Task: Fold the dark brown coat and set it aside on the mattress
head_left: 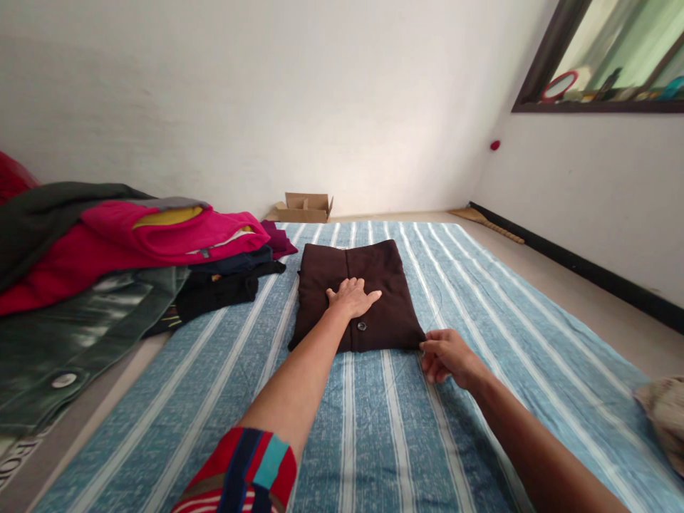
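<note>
A dark brown folded garment [374,274] with a button at its near edge lies flat on a blue striped sheet [481,306]. My left hand [353,296] rests flat on the middle of the garment, fingers stretched out. My right hand [446,355] pinches the garment's near right corner between closed fingers.
A pile of clothes [133,242] in pink, dark green and black sits at the left. A small cardboard box [304,207] stands by the far wall. A stick [489,222] lies along the right wall's base. A beige cloth [665,413] shows at the right edge.
</note>
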Demonstrator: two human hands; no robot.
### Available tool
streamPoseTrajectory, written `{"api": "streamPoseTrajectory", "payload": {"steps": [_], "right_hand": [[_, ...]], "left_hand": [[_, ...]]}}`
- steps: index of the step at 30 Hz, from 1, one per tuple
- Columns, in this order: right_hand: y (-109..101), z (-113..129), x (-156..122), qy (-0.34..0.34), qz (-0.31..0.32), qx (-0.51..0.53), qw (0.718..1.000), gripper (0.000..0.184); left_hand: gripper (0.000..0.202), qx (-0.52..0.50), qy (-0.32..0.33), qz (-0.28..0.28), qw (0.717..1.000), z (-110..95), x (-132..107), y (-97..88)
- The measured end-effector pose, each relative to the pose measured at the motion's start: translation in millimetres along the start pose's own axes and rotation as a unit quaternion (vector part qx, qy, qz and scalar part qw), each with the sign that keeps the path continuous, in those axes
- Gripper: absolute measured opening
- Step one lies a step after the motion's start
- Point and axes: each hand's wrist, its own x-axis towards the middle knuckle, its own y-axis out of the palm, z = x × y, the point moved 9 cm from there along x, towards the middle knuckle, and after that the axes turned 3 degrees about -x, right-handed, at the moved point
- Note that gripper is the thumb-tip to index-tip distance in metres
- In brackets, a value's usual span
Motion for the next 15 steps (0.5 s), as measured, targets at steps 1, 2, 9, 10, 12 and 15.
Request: {"api": "streamPoseTrajectory", "payload": {"steps": [1, 2, 9, 10, 12, 15], "right_hand": [[1, 1, -1, -0.011, 0.010, 0.004, 1.000, 0.010], [4, 3, -1, -0.025, 0.026, 0.011, 0.999, 0.010], [5, 4, 3, -0.030, 0.089, 0.000, 0.996, 0.017], [4, 4, 3, -0.027, 0.086, 0.007, 0.996, 0.014], [5, 0, 3, -0.019, 0.076, 0.034, 0.996, 0.010], [7, -9, 0, -0.007, 0.025, 0.076, 0.997, 0.009]], "left_hand": [[0.073, -0.001, -0.001, 0.001, 1.000, 0, 0, 0.2], [0.072, -0.002, 0.000, -0.001, 1.000, 0, 0, -0.1], [0.072, -0.005, 0.002, -0.008, 1.000, 0, -1, -0.9], [0.072, -0.006, 0.002, -0.009, 1.000, 0, -1, -0.8], [0.073, -0.005, 0.001, -0.009, 1.000, 0, -1, -0.2], [0.073, -0.003, -0.001, -0.006, 1.000, 0, -1, 0.7]]}}
